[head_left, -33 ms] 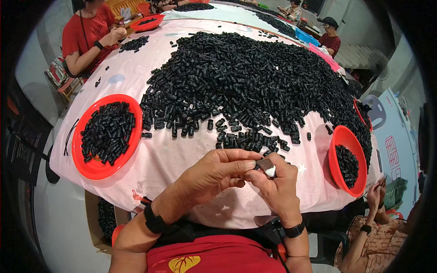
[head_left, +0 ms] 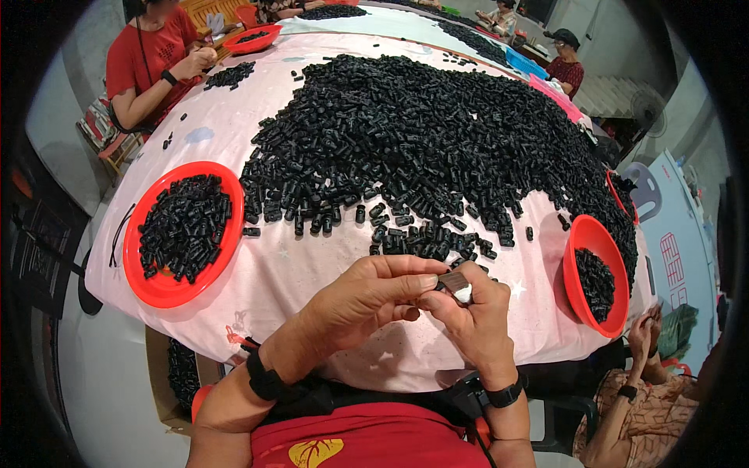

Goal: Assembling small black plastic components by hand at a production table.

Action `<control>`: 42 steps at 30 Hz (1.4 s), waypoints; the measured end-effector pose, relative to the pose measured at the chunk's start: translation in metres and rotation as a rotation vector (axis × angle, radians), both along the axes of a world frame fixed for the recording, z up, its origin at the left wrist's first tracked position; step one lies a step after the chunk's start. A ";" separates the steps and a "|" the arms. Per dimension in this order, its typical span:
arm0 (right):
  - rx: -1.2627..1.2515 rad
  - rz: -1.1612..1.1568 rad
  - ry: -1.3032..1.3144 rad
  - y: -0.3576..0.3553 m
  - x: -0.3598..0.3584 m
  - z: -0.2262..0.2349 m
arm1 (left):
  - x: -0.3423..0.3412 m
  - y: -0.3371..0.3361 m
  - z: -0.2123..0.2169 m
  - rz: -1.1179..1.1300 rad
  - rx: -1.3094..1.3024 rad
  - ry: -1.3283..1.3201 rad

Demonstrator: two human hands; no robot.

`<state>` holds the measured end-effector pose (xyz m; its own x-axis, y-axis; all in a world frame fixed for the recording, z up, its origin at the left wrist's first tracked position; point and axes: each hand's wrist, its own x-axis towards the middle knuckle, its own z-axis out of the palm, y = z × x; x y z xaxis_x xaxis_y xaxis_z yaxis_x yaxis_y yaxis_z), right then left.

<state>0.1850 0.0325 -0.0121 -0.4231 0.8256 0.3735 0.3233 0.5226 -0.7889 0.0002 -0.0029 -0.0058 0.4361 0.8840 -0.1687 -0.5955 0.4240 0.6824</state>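
Note:
Near the table's front edge my two hands meet. My left hand [head_left: 355,300] is closed, with thumb and forefinger pinching a small black cylindrical part [head_left: 440,286], mostly hidden by the fingers. My right hand [head_left: 480,327] grips a short flat blade [head_left: 455,279] with a white wrapping [head_left: 463,295] on its lower side. The blade lies against or right beside the black part; I cannot tell if they touch. Just beyond my fingers, several loose black parts [head_left: 425,240] lie in front of a large pile of the same parts [head_left: 421,132].
A red plate [head_left: 134,269] of black parts stands at left, a red bowl [head_left: 620,312] at right. All sit on a pink cloth [head_left: 289,312]. An open cardboard box [head_left: 160,382] is below at left. People work at the far left [head_left: 144,70], far right [head_left: 566,66] and near right [head_left: 644,413].

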 end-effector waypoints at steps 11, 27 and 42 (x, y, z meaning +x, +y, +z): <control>0.189 -0.067 -0.104 0.000 -0.003 0.003 | -0.001 0.000 -0.002 0.027 -0.045 -0.026; 0.191 -0.041 -0.135 0.003 -0.002 0.001 | 0.001 -0.001 -0.005 0.055 -0.078 -0.044; 0.203 -0.027 -0.119 0.006 -0.003 -0.003 | 0.004 -0.001 -0.006 0.082 -0.088 -0.057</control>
<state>0.1825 0.0384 -0.0147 -0.4526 0.7501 0.4822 0.4237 0.6567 -0.6239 0.0043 -0.0039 -0.0121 0.3741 0.9000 -0.2239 -0.6673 0.4289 0.6089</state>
